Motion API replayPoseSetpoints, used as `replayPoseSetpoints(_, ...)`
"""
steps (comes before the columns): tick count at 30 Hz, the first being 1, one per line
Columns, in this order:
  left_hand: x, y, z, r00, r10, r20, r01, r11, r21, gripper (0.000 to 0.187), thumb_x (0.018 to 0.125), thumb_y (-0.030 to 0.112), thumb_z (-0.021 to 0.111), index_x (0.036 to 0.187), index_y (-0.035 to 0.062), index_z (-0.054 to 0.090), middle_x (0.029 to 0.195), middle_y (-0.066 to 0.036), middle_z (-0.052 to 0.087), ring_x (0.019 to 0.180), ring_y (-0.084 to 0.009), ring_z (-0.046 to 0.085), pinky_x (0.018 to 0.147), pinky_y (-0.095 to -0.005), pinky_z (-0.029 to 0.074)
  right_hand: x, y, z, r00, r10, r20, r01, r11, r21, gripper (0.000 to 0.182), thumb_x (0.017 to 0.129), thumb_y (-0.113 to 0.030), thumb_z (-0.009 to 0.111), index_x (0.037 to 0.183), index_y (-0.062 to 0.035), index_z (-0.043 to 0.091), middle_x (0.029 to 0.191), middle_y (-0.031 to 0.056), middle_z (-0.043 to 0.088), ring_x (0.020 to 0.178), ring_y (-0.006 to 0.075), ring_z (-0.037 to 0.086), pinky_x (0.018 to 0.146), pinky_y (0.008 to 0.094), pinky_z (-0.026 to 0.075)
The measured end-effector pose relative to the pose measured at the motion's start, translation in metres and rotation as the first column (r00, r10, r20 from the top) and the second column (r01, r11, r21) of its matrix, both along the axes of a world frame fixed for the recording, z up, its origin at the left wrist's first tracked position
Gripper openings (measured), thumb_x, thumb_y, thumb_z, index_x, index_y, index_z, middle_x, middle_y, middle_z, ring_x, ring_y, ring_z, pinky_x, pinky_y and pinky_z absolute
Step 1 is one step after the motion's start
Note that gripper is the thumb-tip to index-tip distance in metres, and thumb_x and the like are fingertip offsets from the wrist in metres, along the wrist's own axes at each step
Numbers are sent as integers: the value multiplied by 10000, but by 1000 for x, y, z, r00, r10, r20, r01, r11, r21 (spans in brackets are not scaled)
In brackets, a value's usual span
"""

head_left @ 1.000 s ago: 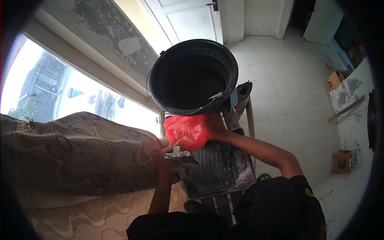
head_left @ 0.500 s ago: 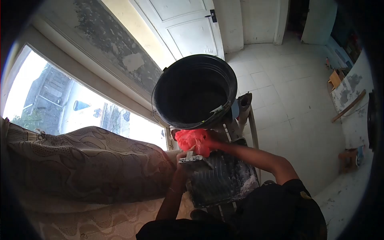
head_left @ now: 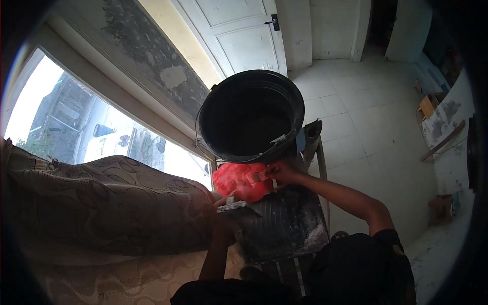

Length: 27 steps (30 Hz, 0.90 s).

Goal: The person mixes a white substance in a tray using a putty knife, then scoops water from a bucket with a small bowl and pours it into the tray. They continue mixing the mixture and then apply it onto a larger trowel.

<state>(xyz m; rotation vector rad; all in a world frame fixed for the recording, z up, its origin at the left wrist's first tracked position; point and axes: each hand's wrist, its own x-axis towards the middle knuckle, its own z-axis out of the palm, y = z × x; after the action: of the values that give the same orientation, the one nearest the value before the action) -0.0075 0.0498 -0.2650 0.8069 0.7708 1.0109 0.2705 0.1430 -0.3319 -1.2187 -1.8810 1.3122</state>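
My left hand [head_left: 222, 204] grips a plastering trowel [head_left: 234, 206] by its handle. The flat, whitish-smeared blade lies over the near left of a black ridged paint tray [head_left: 292, 221]. Just beyond the trowel sits a crumpled red plastic bag [head_left: 239, 179], bunched up below the rim of a large black bucket [head_left: 249, 117]. From the right, my right hand [head_left: 285, 173] reaches to the bag with its fingers closed. A small brownish flat piece juts from those fingers over the red plastic; its kind cannot be made out.
The bucket and tray rest on a slatted stand [head_left: 284, 269]. To the left, a patterned curtain [head_left: 117, 203] is draped below a bright window [head_left: 101, 127]. A white door [head_left: 244, 43] stands behind the bucket. Tiled floor [head_left: 351, 152] stretches away on the right.
My right hand has drawn back slightly to the right and up, and its fingers show more clearly. The left hand with the trowel has shifted a little left. The bag looks fuller.
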Motion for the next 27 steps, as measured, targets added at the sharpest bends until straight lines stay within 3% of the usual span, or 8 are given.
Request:
replayPoseSetpoints(1, -2, 7, 5, 999, 5, 32, -5, 1000, 3, 363, 1028, 223, 510, 1335, 40, 578, 1165, -110, 649, 1010, -216, 647, 914, -369, 546, 7, -2, 9, 998, -3, -61, 1, 999, -38, 282, 830, -180, 753, 1111, -179, 771, 1064, 99, 748, 922, 262, 718, 838, 375, 563)
replayPoseSetpoints(4, -8, 24, 23, 991, 26, 128, -27, 1000, 6, 369, 1028, 241, 502, 1332, 46, 577, 1207, -117, 630, 1056, -232, 629, 943, -382, 532, 30, -7, 45, 998, 32, 51, -34, 999, 27, 338, 831, -164, 778, 1166, -133, 752, 1119, 84, 742, 1084, 211, 682, 939, 327, 523)
replayPoseSetpoints(10, -17, 14, 43, 938, 108, 329, -88, 993, -75, 382, 1027, 278, 487, 1327, 59, 577, 1290, -132, 593, 1149, -263, 593, 999, -409, 505, 73, -44, 119, 987, -101, 125, 104, 995, -14, 341, 789, -85, 761, 1120, -167, 770, 1047, 71, 748, 993, 194, 687, 888, 343, 525)
replayPoseSetpoints(18, -5, -86, 40, 757, 349, 553, -202, 929, -310, 402, 1026, 326, 467, 1321, 75, 576, 1401, -152, 543, 1272, -304, 544, 1074, -444, 467, 132, -129, 152, 956, 131, 264, -104, 988, -113, 344, 746, -70, 774, 1080, -152, 773, 991, 73, 733, 857, 222, 687, 761, 338, 529)
replayPoseSetpoints(19, -1, -91, 51, 784, 334, 523, -171, 927, -335, 557, 1025, 362, 457, 1490, 57, 417, 1350, -146, 589, 1131, -271, 649, 992, -421, 539, 136, -145, 151, 923, 143, 357, -141, 990, -31, 343, 719, -58, 773, 1052, -141, 770, 981, 70, 717, 850, 243, 678, 748, 352, 530)
replayPoseSetpoints(22, -14, -117, 36, 755, 245, 609, -129, 965, -228, 447, 1042, 341, 417, 1349, 49, 557, 1397, -136, 556, 1259, -294, 563, 1047, -452, 502, 141, -189, 146, 822, 189, 537, -320, 934, 161, 359, 659, -39, 770, 1005, -135, 761, 975, 54, 687, 854, 261, 660, 726, 377, 526)
replayPoseSetpoints(23, -20, -129, 29, 752, 251, 610, -132, 963, -234, 447, 1042, 341, 417, 1349, 49, 557, 1397, -136, 556, 1259, -294, 563, 1047, -452, 502, 142, -200, 144, 755, 208, 622, -450, 854, 260, 378, 625, -32, 768, 987, -139, 756, 979, 42, 671, 864, 258, 652, 716, 386, 520)
replayPoseSetpoints(27, -34, -174, 5, 812, 503, 297, -342, 821, -456, 431, 1048, 307, 423, 1341, 19, 554, 1291, -123, 615, 1179, -282, 611, 1007, -445, 518, 138, -219, 162, 713, 193, 674, -480, 836, 268, 455, 569, -42, 771, 1005, -171, 752, 1023, 15, 659, 934, 218, 633, 733, 370, 508)
